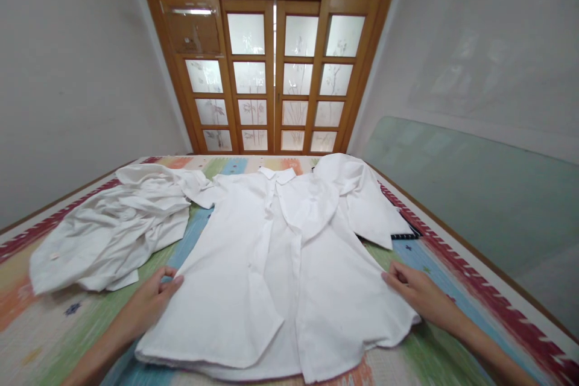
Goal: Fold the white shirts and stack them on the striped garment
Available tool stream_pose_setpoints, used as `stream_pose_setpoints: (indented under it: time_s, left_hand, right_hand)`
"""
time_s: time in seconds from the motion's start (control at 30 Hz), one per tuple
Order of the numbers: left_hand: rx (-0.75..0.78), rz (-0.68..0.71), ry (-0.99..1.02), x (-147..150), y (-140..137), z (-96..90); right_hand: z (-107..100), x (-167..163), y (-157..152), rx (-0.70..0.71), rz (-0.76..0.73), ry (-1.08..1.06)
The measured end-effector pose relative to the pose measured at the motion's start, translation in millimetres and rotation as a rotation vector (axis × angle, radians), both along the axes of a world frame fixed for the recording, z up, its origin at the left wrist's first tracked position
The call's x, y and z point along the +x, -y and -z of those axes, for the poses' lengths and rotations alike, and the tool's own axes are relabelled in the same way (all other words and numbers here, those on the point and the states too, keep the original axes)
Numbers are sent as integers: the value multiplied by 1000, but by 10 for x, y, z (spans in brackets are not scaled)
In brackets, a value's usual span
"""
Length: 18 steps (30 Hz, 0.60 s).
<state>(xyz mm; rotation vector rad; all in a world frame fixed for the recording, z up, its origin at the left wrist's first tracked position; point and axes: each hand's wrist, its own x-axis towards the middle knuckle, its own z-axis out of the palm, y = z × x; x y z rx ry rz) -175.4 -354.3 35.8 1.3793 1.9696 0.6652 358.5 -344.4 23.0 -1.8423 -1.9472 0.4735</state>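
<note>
wood-framed glass doors [300,80], pale green panel [479,193], multicoloured striped cloth [49,338]

Left grip [159,293] and right grip [411,287] well apart, both pinched closed

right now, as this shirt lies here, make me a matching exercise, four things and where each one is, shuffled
Things
1. left hand
2. heaped white garment
3. right hand
4. glass-paned doors

Places
a. at the right side edge of the spread shirt
b. beyond the far end of the patterned cloth
c. at the shirt's left side edge
d. lying rumpled, left of the shirt

Pairs: 1-c, 2-d, 3-a, 4-b
</note>
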Motion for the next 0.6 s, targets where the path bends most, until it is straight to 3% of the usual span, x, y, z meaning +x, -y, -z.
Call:
stream_pose_setpoints:
  time_s: [0.17,0.33,0.47,0.6]
  left_hand:
    - [-1,102,-337,-33,76,98]
    - [69,140,-588,-9,68,-134]
    - [125,286,-503,315,-13,-317]
    - [93,448,-394,888,-26,-301]
  right_hand:
    - [132,82,23,-26,-31,61]
    - [16,51,-21,14,1,205]
    - [-236,-281,-126,89,-81,194]
    - [-403,-767,-267,101,-247,146]
